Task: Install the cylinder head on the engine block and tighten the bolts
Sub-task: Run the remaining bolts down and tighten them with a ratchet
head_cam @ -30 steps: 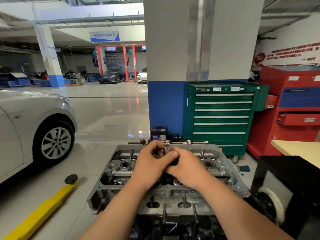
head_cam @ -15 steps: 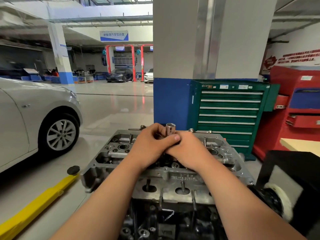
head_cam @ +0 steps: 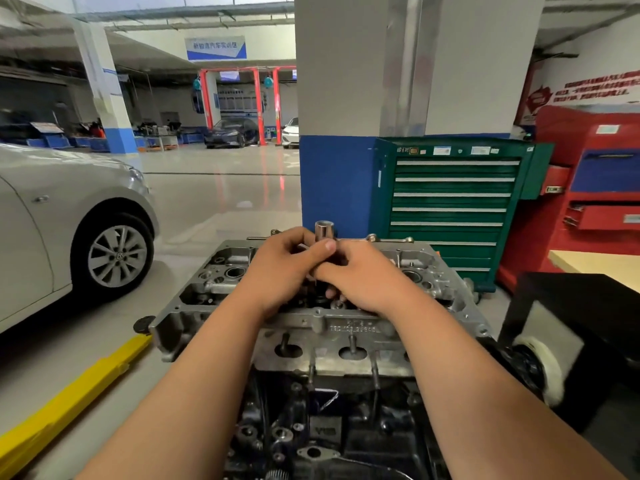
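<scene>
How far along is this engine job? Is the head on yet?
Done: the head sits on the block. In hand: the left hand and right hand grip an upright silver socket over the head's middle, probably on a bolt hidden beneath them. Left: tightening the bolts; how many are tight cannot be told from here.

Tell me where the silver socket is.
Head view, centre: the silver socket stands upright, gripped between the left hand and right hand over the middle of the cylinder head.
</scene>
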Demonstrator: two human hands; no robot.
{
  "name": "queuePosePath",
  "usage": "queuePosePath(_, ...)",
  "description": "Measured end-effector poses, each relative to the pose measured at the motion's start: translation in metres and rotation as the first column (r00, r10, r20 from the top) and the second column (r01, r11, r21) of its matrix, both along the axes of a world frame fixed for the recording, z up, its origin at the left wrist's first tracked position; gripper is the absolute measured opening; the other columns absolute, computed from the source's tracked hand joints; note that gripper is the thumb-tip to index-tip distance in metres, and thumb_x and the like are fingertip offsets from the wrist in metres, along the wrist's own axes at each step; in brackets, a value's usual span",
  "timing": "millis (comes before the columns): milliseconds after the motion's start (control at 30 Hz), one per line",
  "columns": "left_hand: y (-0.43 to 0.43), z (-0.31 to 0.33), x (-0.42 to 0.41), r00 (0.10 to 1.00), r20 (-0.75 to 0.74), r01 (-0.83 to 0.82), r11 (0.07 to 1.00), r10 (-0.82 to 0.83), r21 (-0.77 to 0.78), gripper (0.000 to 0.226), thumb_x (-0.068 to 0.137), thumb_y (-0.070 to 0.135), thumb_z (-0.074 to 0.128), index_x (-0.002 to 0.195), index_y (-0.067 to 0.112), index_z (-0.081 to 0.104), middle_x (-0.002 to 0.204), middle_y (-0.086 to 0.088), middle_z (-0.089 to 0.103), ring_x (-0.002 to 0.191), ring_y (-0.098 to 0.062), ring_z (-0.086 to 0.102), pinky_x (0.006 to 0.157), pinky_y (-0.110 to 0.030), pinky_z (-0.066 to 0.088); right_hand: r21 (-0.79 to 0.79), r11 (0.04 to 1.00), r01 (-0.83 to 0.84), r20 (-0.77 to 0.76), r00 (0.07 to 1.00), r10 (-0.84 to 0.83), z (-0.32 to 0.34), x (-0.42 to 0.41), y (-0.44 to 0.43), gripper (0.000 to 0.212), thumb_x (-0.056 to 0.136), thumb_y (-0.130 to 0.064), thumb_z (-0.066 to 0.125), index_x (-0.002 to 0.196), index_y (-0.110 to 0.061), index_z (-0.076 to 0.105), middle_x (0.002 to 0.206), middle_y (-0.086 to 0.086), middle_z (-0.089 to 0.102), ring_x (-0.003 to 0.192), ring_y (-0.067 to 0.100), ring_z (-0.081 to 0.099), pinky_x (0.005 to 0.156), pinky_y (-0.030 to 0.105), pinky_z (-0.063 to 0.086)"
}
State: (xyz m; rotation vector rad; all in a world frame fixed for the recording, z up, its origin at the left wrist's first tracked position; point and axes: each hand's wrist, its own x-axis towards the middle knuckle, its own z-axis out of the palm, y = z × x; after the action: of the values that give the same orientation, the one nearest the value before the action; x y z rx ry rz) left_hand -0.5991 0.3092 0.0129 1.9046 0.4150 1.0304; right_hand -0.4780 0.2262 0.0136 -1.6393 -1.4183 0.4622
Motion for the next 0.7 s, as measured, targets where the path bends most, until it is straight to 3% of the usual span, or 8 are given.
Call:
queuePosePath(133,-0.0029,0.0,-0.0002,0.999,-0.018,0.035,0.999,-0.034,0.032,0.017,0.086,0.043,0.059,0.075,0.032,0.066,0.074,0.014,0.067,0.069,0.0,0.058,0.063,-0.01,0.043,0.003,1.0,-0.019,-0.056,0.998,0.02,-0.0015,0.0033,-0.0019,0.013,0.085,-0.029,0.064,0.095,-0.023,0.069,0.056,-0.001,0.064,0.048,0.007,0.056,0.047,0.022,0.041)
queuePosePath(200,-0.0021,-0.0004,0.0018,0.999,-0.013,0.034,0.999,-0.034,0.006,0.023,0.074,0.05,0.065,0.08,0.029,0.063,0.077,0.011,0.068,0.071,-0.003,0.06,0.064,-0.016,0.047,0.051,0.998,0.045,0.032,0.998,-0.046,-0.0025,0.0027,0.0004,0.012,0.08,-0.032,0.066,0.085,-0.021,0.069,0.052,-0.005,0.061,0.043,0.002,0.051,0.044,0.019,0.039)
queuePosePath(267,-0.0006,-0.0005,0.0025,1.0,0.005,0.008,1.0,-0.008,0.016,0.022,0.074,0.042,0.075,0.074,0.027,0.06,0.067,0.011,0.064,0.063,-0.005,0.057,0.06,-0.02,0.045,0.067,0.995,0.073,0.088,0.993,-0.079,-0.0001,0.0005,0.0013,0.01,0.077,-0.031,0.065,0.075,-0.022,0.066,0.049,-0.007,0.059,0.042,0.001,0.05,0.042,0.019,0.038)
queuePosePath(367,-0.0021,-0.0005,-0.0003,1.0,0.021,0.002,0.998,-0.003,0.056,0.027,0.086,0.031,0.069,0.061,0.031,0.061,0.056,0.015,0.058,0.054,0.0,0.051,0.053,-0.011,0.039,-0.008,1.0,0.008,-0.008,1.0,-0.009,-0.0002,0.001,-0.0017,0.017,0.081,-0.034,0.062,0.094,-0.025,0.067,0.055,-0.003,0.062,0.049,0.007,0.058,0.045,0.023,0.041)
queuePosePath(433,-0.0041,0.0007,-0.0023,0.999,0.014,0.04,0.999,-0.041,0.035,0.022,0.085,0.036,0.063,0.065,0.03,0.065,0.063,0.012,0.061,0.06,-0.002,0.054,0.057,-0.01,0.041,-0.029,0.999,-0.025,-0.013,1.0,0.025,-0.0019,0.0023,-0.0033,0.017,0.086,-0.034,0.061,0.099,-0.025,0.067,0.054,-0.003,0.062,0.049,0.007,0.057,0.05,0.026,0.041)
queuePosePath(533,-0.0051,0.0033,-0.0013,0.997,-0.003,0.074,0.996,-0.074,-0.044,0.016,0.074,0.042,0.063,0.074,0.028,0.069,0.078,0.002,0.066,0.074,-0.009,0.059,0.068,-0.019,0.047,0.049,0.999,-0.004,0.022,1.0,0.003,-0.0022,0.0008,-0.0018,0.013,0.084,-0.032,0.066,0.093,-0.024,0.07,0.057,-0.01,0.064,0.05,0.003,0.057,0.055,0.028,0.045)
queuePosePath(600,-0.0045,0.0022,-0.0001,0.999,0.005,0.044,0.997,-0.044,-0.061,0.028,0.066,0.044,0.071,0.081,0.021,0.066,0.083,-0.004,0.069,0.076,-0.013,0.062,0.074,-0.031,0.051,0.065,0.998,0.02,0.055,0.998,-0.024,-0.0016,-0.0009,0.0001,0.008,0.082,-0.03,0.067,0.087,-0.025,0.07,0.058,-0.012,0.064,0.049,0.0,0.056,0.053,0.027,0.046)
queuePosePath(700,-0.0041,0.0004,-0.0011,1.0,0.016,0.022,0.999,-0.021,-0.041,0.018,0.075,0.033,0.075,0.077,0.019,0.065,0.076,-0.005,0.068,0.07,-0.013,0.06,0.069,-0.032,0.049,0.024,0.999,0.039,0.04,0.998,-0.04,-0.0008,-0.0022,-0.0024,0.012,0.081,-0.031,0.063,0.091,-0.029,0.068,0.054,-0.01,0.063,0.045,0.004,0.058,0.046,0.022,0.043)
